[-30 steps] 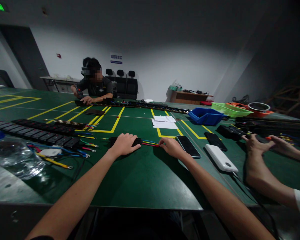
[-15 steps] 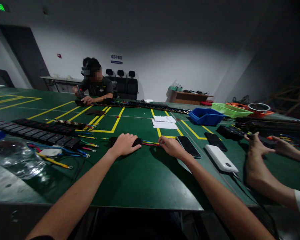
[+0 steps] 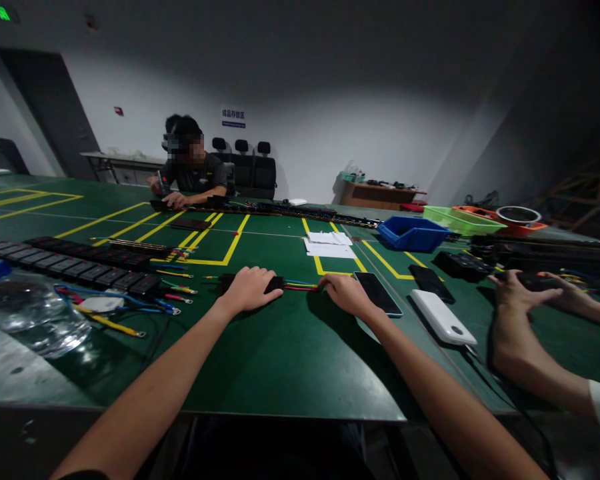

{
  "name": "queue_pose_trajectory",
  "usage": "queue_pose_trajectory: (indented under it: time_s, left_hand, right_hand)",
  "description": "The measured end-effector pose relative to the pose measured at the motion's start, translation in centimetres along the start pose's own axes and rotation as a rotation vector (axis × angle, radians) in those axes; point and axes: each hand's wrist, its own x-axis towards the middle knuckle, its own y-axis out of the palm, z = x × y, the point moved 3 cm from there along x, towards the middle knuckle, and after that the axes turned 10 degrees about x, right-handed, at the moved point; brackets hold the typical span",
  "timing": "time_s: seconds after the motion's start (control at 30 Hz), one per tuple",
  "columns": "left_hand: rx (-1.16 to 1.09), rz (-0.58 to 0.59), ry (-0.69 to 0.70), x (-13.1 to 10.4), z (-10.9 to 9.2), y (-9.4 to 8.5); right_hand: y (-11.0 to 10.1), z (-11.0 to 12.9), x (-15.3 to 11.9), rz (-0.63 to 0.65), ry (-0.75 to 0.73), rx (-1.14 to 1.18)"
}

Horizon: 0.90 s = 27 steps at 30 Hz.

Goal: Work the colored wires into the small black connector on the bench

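Note:
My left hand (image 3: 253,289) is wrapped over a black module (image 3: 275,285) lying on the green table, hiding most of it. From the module's right end run blue, yellow and red wires (image 3: 300,287). The fingers of my right hand (image 3: 344,292) are pinched at the far end of these wires, and the wire tips are hidden there. Wire ends with a lug (image 3: 210,277) stick out on the module's left side. Just right of my right hand lies a phone (image 3: 379,293).
At the left are rows of black modules (image 3: 87,272), lugged cables (image 3: 110,323) and a water bottle (image 3: 30,313). On the right are a white power bank (image 3: 441,317), a blue bin (image 3: 413,233) and another person's hands (image 3: 523,293). A person (image 3: 195,167) sits across the table.
My right hand's fingers have shifted very slightly at the wire ends. My left hand stays put. The hands of the person on the right have turned a black part.

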Motion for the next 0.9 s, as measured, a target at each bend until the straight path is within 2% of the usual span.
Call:
queue_pose_trajectory:
  time_s: [0.27,0.5,0.9]
  left_hand:
    - [-0.014,0.018,-0.006,0.0,-0.1,-0.2]
    - [0.011,0.012,-0.01,0.0,-0.1,-0.2]
    - [0.007,-0.011,0.0,0.0,0.0,0.0]
  right_hand:
    - [-0.1,-0.1,0.0,-0.03,-0.037,0.037]
    - [-0.1,0.1,-0.2,-0.014,0.006,0.009]
    - [1.6,-1.1,0.4,0.0,0.036,0.119]
